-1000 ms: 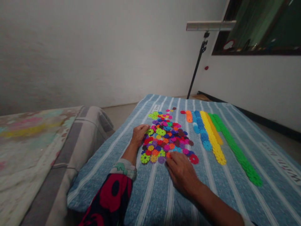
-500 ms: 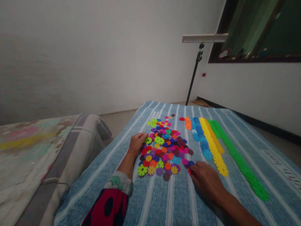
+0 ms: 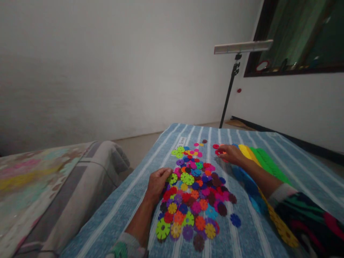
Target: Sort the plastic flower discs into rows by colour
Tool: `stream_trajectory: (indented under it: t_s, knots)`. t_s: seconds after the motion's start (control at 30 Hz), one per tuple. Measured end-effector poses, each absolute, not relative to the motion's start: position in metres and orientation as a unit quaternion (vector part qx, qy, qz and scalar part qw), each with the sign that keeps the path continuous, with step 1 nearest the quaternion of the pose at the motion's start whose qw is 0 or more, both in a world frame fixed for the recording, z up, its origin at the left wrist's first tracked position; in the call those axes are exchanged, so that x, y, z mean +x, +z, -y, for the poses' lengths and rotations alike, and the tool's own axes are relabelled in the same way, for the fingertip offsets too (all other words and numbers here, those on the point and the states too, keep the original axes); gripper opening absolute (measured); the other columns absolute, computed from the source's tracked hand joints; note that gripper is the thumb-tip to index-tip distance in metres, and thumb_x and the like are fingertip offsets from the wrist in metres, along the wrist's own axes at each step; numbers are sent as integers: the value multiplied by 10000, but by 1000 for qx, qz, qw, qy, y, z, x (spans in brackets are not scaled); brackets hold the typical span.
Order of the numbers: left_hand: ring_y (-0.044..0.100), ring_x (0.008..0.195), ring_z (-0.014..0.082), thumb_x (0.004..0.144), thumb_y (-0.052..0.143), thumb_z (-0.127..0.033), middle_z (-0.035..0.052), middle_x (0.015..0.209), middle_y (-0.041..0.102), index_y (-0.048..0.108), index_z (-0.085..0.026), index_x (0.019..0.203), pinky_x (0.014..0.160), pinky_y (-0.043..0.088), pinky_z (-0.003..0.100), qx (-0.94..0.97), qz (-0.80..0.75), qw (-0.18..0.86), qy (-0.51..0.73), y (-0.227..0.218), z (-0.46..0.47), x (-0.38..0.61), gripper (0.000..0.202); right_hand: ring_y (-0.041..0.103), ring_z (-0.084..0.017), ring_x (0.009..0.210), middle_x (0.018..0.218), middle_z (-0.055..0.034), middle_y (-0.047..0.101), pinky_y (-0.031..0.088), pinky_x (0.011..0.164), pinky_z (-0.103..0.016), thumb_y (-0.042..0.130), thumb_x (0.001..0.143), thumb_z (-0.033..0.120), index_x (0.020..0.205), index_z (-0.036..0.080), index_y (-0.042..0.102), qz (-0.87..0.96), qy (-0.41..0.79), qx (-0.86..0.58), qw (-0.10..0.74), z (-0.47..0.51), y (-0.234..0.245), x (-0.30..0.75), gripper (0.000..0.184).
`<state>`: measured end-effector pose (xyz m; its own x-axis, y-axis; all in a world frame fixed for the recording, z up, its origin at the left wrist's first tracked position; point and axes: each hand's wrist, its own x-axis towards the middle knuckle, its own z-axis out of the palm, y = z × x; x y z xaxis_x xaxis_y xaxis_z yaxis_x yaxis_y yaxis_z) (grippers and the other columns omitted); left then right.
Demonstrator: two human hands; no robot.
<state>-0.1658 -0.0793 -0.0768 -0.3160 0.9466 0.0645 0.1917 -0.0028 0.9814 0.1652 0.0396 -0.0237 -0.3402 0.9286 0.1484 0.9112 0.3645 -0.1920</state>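
A heap of small flat plastic flower discs (image 3: 192, 193) in many colours lies on a blue striped cloth (image 3: 129, 211). My left hand (image 3: 157, 182) rests at the heap's left edge, fingers curled against a lime-green disc (image 3: 172, 178). My right hand (image 3: 231, 154) reaches far forward, with a red disc (image 3: 218, 152) pinched in its fingers beside a lone red disc (image 3: 215, 146). To the right run sorted rows of discs: blue (image 3: 249, 188), yellow (image 3: 279, 222) and green (image 3: 268, 165). My right forearm covers part of these rows.
A grey and pastel cushion or mattress (image 3: 67, 186) lies left of the cloth. A light bar on a black stand (image 3: 231, 86) rises behind the cloth near the white wall. A dark window frame (image 3: 295, 36) is at the upper right.
My right hand left the heap's near edge, picked up a red disc and carried it forward to the far end of the rows. The left hand stayed put. The camera tilted lower.
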Motion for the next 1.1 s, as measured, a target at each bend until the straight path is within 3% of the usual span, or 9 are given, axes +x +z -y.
stream_trajectory:
  t_s: [0.1,0.23,0.57,0.73,0.9,1.1]
  knots:
    - [637,749,218,655,700,-502,42,758,738,774,-182,749,706,469,307,469,-617,347,529,-79,79,-167,342,640,-235,1042,1148,-100,717,411,783,-264,602,870,229,1138,172,714,799,18,-589,124,-88,-34,171,296]
    - [639,732,220,662,696,-511,37,731,731,771,-197,728,689,470,303,484,-620,337,518,-81,80,-168,330,643,-243,1031,1129,-105,720,422,789,-278,613,872,270,1138,177,712,785,12,-607,122,-126,-51,175,299]
    - [646,757,230,692,662,-513,46,768,739,774,-200,756,740,475,322,501,-633,320,496,-81,82,-170,338,653,-249,1039,1115,-126,723,443,812,-292,633,857,264,1192,153,705,786,25,-608,105,-147,-66,168,360]
    - [643,758,235,682,665,-517,51,765,741,765,-200,731,731,474,326,491,-629,331,504,-81,81,-169,336,640,-272,1104,1197,-165,695,457,866,-317,606,883,255,1277,118,649,777,15,-620,113,-141,-60,168,419]
    - [638,737,225,670,689,-500,49,740,739,769,-195,722,712,473,317,481,-622,336,519,-81,80,-168,319,641,-263,1103,1178,-151,706,454,892,-318,515,923,189,1147,143,714,800,-2,-591,109,-111,-46,162,303]
    - [620,717,201,650,704,-494,37,722,720,770,-176,733,702,459,302,472,-611,344,534,-81,79,-164,335,630,-231,1088,1184,-98,694,444,898,-296,620,893,270,1191,201,687,887,44,-449,94,-20,-40,115,313]
